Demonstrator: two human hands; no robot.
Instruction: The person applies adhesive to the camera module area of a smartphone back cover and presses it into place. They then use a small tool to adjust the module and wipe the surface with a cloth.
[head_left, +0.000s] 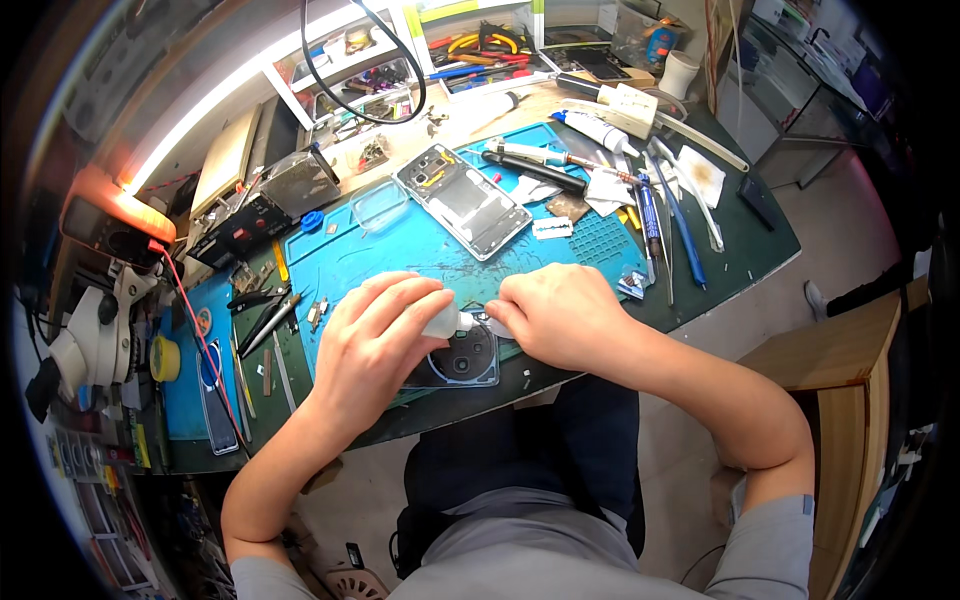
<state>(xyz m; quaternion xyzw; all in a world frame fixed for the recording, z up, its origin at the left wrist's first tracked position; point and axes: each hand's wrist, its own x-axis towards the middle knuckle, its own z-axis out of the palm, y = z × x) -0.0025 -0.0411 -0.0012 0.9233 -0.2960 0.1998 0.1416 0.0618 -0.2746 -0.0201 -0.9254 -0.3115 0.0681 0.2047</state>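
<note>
My left hand [372,340] is closed round a small translucent white squeeze bottle [441,321]. The bottle is tilted, its white nozzle pointing right, just above a dark phone part with a large round camera ring [463,358]. This part lies on the mat's near edge, partly covered by my left fingers. My right hand [562,315] is closed at the part's upper right corner. Its thumb and fingers pinch a small, pale, thin piece [497,327], mostly hidden, so its kind is unclear.
A phone with its inner side exposed [465,205] lies on the blue work mat [330,262]. Beside it are a clear dish [379,207], a razor blade [552,228], and a blue pen-like tool [684,235]. Tweezers and pens lie left; an orange multimeter [110,215] stands far left.
</note>
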